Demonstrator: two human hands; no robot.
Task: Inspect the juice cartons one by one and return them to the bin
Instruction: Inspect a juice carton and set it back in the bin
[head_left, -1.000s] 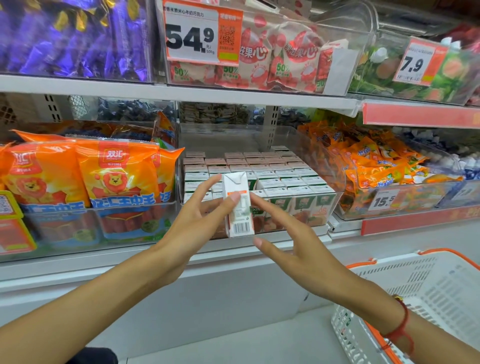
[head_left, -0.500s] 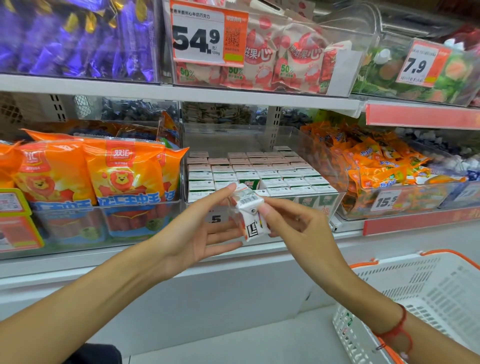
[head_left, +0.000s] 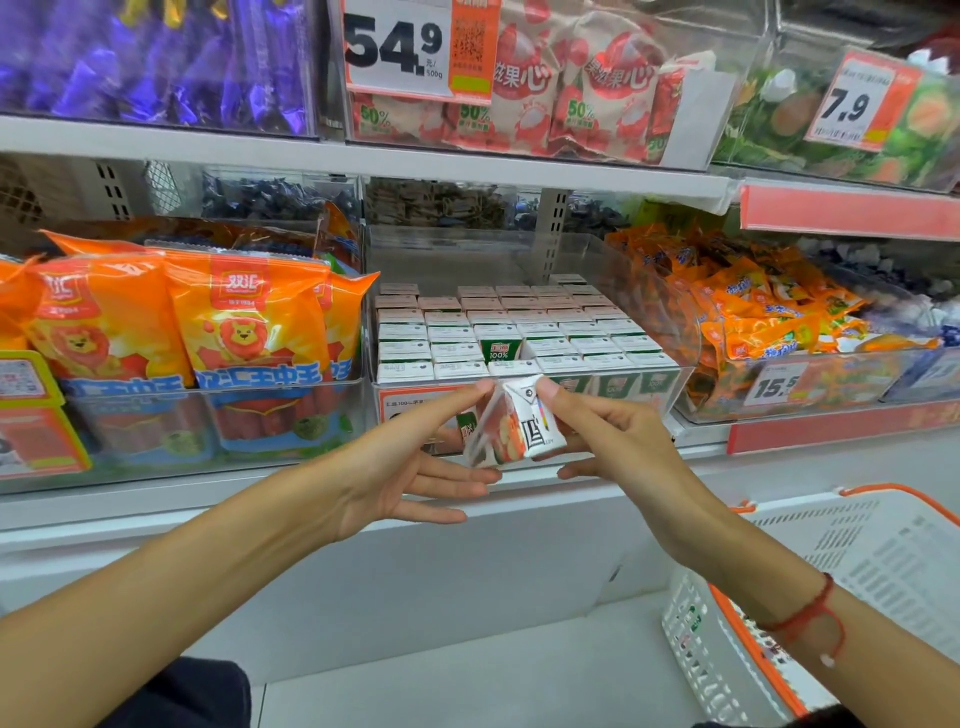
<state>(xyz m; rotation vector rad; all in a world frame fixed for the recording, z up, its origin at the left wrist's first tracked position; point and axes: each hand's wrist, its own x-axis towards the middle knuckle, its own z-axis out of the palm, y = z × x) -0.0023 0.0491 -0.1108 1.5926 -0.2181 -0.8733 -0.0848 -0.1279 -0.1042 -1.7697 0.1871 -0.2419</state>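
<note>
Your left hand (head_left: 400, 467) and right hand (head_left: 618, 441) pinch one carton (head_left: 519, 423) between fingertips, other fingers spread. It is tilted, top toward the shelf, in front of the bin (head_left: 670, 384) of cartons.

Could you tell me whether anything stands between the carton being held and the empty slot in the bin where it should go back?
Nothing visible does. The carton, held between the left hand and right hand, sits just in front of the bin; its front wall must be cleared to reach the gap among the packed cartons.
</note>
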